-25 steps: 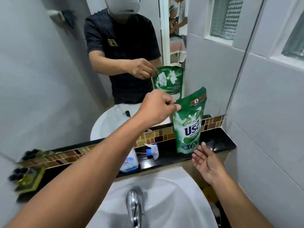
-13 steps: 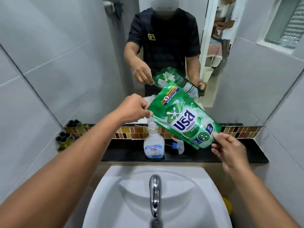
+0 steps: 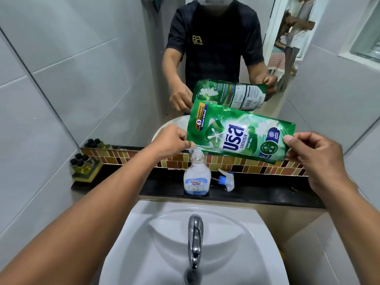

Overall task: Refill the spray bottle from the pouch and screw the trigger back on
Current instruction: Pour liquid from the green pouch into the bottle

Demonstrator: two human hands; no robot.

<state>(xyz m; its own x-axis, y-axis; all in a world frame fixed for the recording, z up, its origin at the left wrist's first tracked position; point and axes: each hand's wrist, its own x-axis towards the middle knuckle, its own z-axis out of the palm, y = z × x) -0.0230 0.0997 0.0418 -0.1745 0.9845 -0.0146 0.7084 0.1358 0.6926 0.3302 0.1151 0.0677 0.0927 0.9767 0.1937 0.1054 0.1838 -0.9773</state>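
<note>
You are at the pour: your left hand (image 3: 170, 140) and right hand (image 3: 314, 155) pinch the green foil pouch (image 3: 240, 132) sideways, corner over the open clear bottle (image 3: 197, 175) on the black tabletop (image 3: 267, 192), its blue-collared trigger (image 3: 226, 179) lying beside, unscrewed.

I see the green pouch (image 3: 240, 133) lying nearly flat at frame centre, its corner tipped over the open neck of the clear spray bottle (image 3: 197, 177) — upright on the black ledge, trigger (image 3: 225, 179) lying just right of it.
</note>
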